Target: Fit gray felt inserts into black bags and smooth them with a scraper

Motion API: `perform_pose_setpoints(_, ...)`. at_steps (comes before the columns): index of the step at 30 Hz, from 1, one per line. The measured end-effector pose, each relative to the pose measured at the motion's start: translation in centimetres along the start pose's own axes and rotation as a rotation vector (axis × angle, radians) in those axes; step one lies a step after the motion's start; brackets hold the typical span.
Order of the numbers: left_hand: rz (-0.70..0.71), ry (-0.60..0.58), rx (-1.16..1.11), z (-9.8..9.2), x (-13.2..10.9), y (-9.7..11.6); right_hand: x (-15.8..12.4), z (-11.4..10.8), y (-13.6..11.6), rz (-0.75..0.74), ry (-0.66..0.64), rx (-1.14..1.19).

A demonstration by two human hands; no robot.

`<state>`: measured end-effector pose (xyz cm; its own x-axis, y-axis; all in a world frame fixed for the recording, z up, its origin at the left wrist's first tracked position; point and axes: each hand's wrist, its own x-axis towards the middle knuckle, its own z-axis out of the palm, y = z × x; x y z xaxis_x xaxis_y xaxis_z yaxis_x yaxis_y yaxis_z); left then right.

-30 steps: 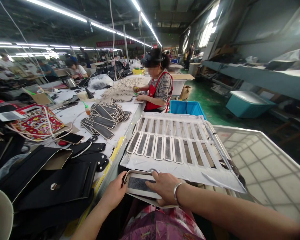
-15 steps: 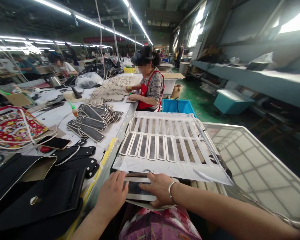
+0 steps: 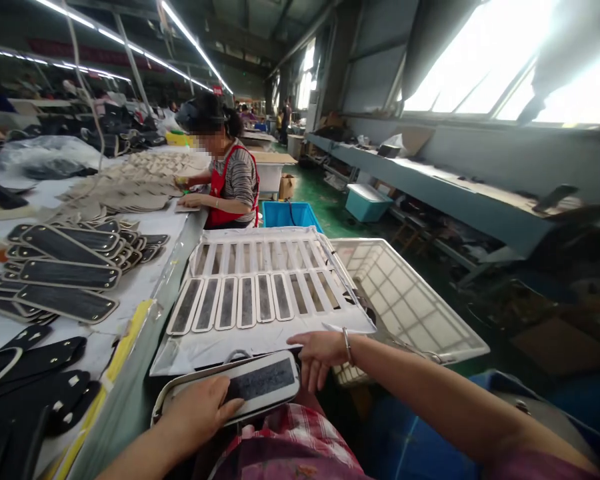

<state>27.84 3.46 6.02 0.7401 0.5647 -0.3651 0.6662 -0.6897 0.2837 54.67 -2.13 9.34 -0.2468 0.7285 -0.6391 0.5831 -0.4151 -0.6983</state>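
My left hand (image 3: 200,407) rests on a dark panel with a pale border (image 3: 263,381), fingers pressed on its left part, above my lap. Just right of that panel's end is my right hand (image 3: 317,353), fingers apart, its index finger pointing left, with nothing seen in it. Beyond both hands lies a white slotted board (image 3: 260,337), with a row of dark pale-edged strips (image 3: 226,303) in the nearer slots. Piled on the table at the left are dark pieces with pale edges and metal studs (image 3: 70,273).
A white basket (image 3: 410,293) stands at the right of the board. Further off are a blue crate (image 3: 290,215) and a person in a red apron (image 3: 227,180) at the table (image 3: 173,233). Black leather pieces (image 3: 35,363) lie at the near left.
The view has turned right. My right hand has come off the panel and sits beside its right end. My left hand now lies over the panel's left part, and more of the panel shows.
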Motion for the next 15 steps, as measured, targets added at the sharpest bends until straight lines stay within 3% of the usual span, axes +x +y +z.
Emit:
perform_pose_setpoints(2,0.013,-0.027,0.06,-0.1,0.9,0.7,-0.3,1.0,1.9,0.088,-0.098,0.065)
perform_pose_setpoints(3,0.021,-0.047,0.097,-0.2,1.4,1.1,-0.2,1.7,2.7,0.119,-0.087,0.078)
perform_pose_setpoints(7,0.117,-0.122,0.217,-0.9,2.6,1.9,0.9,3.9,4.2,0.097,0.109,0.092)
perform_pose_setpoints(15,0.581,0.088,0.068,-0.2,3.0,0.5,1.2,4.0,3.5,0.06,0.197,0.095)
